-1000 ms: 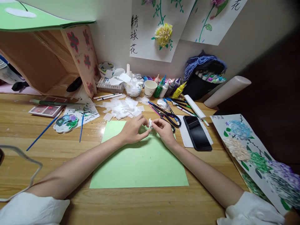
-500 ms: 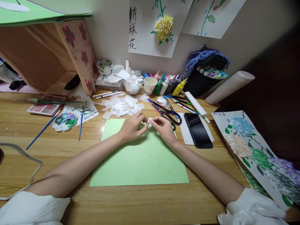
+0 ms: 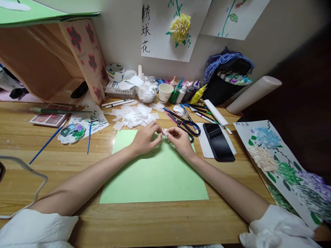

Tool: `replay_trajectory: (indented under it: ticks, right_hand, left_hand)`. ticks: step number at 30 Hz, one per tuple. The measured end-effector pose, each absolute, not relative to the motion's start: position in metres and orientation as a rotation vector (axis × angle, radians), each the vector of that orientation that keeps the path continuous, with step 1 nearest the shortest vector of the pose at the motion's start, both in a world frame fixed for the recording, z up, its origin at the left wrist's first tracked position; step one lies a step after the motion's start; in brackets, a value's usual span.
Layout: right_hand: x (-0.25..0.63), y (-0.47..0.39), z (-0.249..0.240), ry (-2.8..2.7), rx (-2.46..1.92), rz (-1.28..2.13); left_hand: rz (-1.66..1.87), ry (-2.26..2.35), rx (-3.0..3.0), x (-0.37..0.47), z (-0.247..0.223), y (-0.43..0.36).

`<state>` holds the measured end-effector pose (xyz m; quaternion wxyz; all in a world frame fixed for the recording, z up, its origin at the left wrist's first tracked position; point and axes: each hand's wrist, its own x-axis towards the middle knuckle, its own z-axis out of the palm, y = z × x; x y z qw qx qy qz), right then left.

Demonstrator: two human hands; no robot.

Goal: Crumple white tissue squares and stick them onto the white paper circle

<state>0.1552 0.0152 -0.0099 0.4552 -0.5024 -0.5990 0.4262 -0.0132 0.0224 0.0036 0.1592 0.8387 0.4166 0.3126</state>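
Note:
Over the top of a green sheet of paper (image 3: 155, 175), my left hand (image 3: 147, 138) and my right hand (image 3: 181, 140) meet fingertip to fingertip. Between them is a small twisted piece of white paper (image 3: 164, 132), pinched by both hands; the fingers partly hide it. A pile of loose white paper pieces (image 3: 134, 115) lies just beyond my left hand. Black-handled scissors (image 3: 184, 124) rest on the wood beside my right hand.
A phone (image 3: 218, 142) lies on white paper to the right. Paint bottles (image 3: 181, 93), a paper cup (image 3: 164, 93) and a bowl of paper scraps (image 3: 146, 93) line the wall. Paintbrushes (image 3: 49, 144) and a paint-smeared palette (image 3: 71, 133) are on the left. A flower picture (image 3: 279, 165) lies far right.
The white paper piece stood upright between the fingertips and now appears more slanted and narrower. Both hands stay in nearly the same place, and the view has tilted very slightly.

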Motion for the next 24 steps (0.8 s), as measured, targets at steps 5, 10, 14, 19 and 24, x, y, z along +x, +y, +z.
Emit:
replay_trajectory:
  ticks: [5,10,14,19,24]
  right_hand:
    - [0.1547,0.0130,-0.0107,-1.541,-1.220,1.035]
    - [0.1586,0.0145,-0.0106,-1.568,-1.236,0.951]
    - [0.1619,0.0138,-0.0074,-1.610,-1.210,0.801]
    - [0.1619,0.0121,-0.0049,-1.665,-1.187,0.753]
    - [0.1624,0.0133,-0.0057,-1.648,-1.196,0.766]
  left_hand:
    - [0.896,1.201,2.376,-0.0125,0.0034,0.0230]
    - [0.848,1.211,2.377,-0.0146,0.0065,0.0228]
    - [0.698,1.168,2.525,-0.0145,0.0080,0.0220]
    - [0.626,1.237,2.605,-0.0108,0.0060,0.0196]
    - [0.661,1.264,2.555,-0.0095,0.0026,0.0189]
